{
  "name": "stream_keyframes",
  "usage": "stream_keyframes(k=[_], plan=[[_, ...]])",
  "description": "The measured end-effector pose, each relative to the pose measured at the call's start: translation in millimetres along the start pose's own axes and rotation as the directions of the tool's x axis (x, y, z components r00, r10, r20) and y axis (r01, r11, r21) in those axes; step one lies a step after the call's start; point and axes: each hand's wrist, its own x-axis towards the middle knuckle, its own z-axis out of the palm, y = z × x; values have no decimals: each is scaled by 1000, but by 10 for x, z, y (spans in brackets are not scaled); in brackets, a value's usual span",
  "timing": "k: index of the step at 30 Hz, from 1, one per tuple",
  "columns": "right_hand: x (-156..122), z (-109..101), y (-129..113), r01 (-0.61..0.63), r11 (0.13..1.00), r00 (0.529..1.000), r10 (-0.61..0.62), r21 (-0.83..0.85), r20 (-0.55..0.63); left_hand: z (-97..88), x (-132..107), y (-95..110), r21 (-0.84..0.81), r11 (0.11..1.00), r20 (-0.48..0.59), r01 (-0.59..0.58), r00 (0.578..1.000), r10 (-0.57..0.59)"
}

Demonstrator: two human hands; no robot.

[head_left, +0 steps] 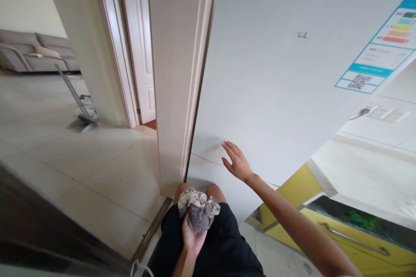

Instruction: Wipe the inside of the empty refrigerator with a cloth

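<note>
My left hand is closed around a crumpled grey and cream cloth, held low over my lap in black shorts. My right hand reaches forward with fingers spread, at or just short of the white fridge door, close to the seam between its upper and lower doors. It holds nothing.
A white door frame stands left of the fridge, with a sliding-door floor track below. Beyond lie a tiled floor, a mop and a grey sofa. At right are a yellow cabinet, a white counter and wall sockets.
</note>
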Motion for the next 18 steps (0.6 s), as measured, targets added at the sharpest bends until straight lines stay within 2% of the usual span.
stream_keyframes(k=[3,5,8,9,11,13,14,15,16,18], plan=[[-277,-141,-44,-17,993,999,22,121,-44,238,52,117,40,999,-180,-24,983,31],[-414,-261,-148,-44,984,996,56,175,-67,541,127,203,37,998,-283,-51,957,60],[-572,-442,-381,-51,969,989,84,243,-124,1103,282,309,112,977,-391,-179,896,209],[-615,-495,-466,-33,964,988,71,264,-138,1287,336,329,182,954,-414,-240,861,295],[-689,-585,-623,22,956,990,19,294,-137,1614,425,341,377,864,-449,-333,750,485],[-747,-643,-743,62,953,995,-34,296,-98,1873,475,320,504,784,-437,-362,676,594],[-772,-660,-785,66,956,996,-47,284,-74,1977,482,302,536,762,-423,-363,666,615],[-795,-670,-813,62,962,997,-50,266,-53,2064,478,280,548,758,-408,-354,678,612],[-819,-674,-830,49,969,999,-43,244,-33,2134,466,256,548,767,-392,-333,708,588],[-870,-675,-836,-7,980,1000,8,200,-3,2219,428,204,524,808,-354,-269,795,494]])
